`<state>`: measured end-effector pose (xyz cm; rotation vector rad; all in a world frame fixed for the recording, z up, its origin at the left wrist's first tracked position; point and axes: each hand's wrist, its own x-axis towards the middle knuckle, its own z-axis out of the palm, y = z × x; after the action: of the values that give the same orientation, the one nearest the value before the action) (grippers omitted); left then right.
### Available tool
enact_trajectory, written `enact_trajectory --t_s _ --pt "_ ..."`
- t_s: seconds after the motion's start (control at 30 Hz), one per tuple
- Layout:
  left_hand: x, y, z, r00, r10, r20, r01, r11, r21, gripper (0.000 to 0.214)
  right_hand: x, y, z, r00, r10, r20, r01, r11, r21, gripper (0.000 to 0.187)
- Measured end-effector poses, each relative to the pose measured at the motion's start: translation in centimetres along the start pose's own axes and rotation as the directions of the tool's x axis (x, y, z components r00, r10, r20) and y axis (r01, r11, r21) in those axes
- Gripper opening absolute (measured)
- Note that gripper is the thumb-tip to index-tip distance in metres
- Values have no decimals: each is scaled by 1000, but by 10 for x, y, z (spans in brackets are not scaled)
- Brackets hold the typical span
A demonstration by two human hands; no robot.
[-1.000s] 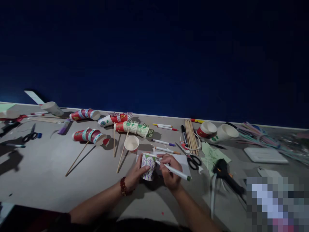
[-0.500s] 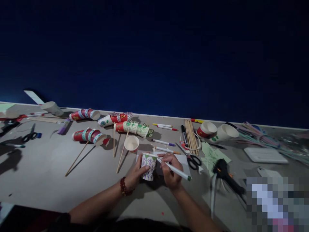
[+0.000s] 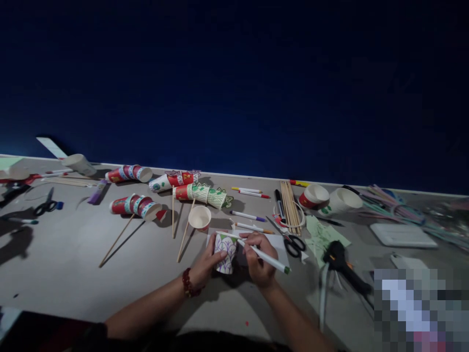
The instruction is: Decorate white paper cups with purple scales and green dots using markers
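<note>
On table point(image 3: 73, 264): L hand point(image 3: 203, 266) grips patterned cup point(image 3: 224, 252); R hand point(image 3: 258, 261) pinches green marker point(image 3: 264, 257), tip at cup.

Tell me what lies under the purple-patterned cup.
A white paper sheet lies under the cup, showing past the right hand, which holds a green-capped marker to it. The left hand grips the cup. Hands and cup cover the rest of the sheet.

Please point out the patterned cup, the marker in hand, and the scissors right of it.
patterned cup point(image 3: 226, 252): head view, side wall.
marker point(image 3: 273, 262): head view, white barrel.
scissors point(image 3: 295, 246): head view, handles.
</note>
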<state>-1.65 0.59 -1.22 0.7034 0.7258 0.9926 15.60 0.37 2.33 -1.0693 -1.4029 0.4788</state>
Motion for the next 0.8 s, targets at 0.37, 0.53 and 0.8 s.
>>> enact_trajectory --t_s 0.37,0.53,0.8 --pt "-1 0 0 1000 -8 -6 8 1000 3 68 -2 1 0 1000 0 23 -1 1000 28 11" --pt "0 0 0 1000 -19 -2 19 1000 -8 70 -2 2 0 1000 -2 1 2 1000 18 10" --pt "0 0 0 1000 -11 9 11 1000 -9 68 -2 2 0 1000 2 -12 -2 1000 28 11"
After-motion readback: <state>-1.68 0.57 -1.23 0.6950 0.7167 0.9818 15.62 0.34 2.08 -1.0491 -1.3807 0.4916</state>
